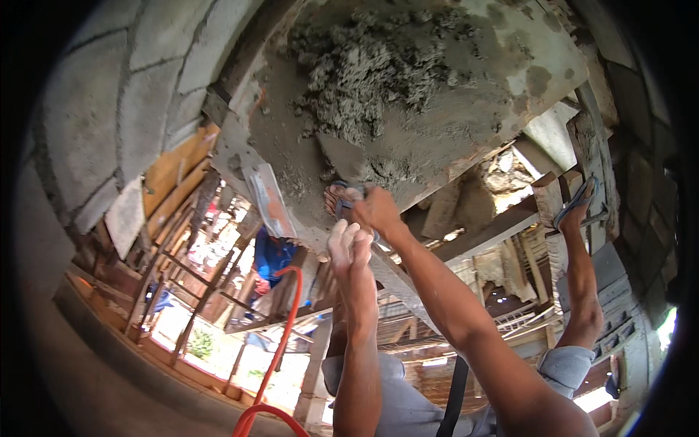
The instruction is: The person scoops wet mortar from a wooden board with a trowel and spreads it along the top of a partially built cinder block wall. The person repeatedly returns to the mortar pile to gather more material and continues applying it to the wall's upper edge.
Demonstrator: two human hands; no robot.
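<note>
While the right hand [375, 211] closes its fingers around the handle of a grey steel trowel [342, 164], the blade lies flat on a wide mortar-smeared board [466, 102], just below a lumpy heap of wet grey mortar [371, 65]. Just beside it, the left hand [348, 247], pale with cement, is loosely curled, holding nothing visible. A red hose [280, 342] hangs lower left.

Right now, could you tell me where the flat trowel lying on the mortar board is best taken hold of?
Grip the flat trowel by its orange handle, which runs along the top of the blade. Come from above, at the board's near left edge: the blade lies flat in the mortar film, so only the raised handle offers the fingers anything to close round. The mortar heap sits clear of it.
</note>
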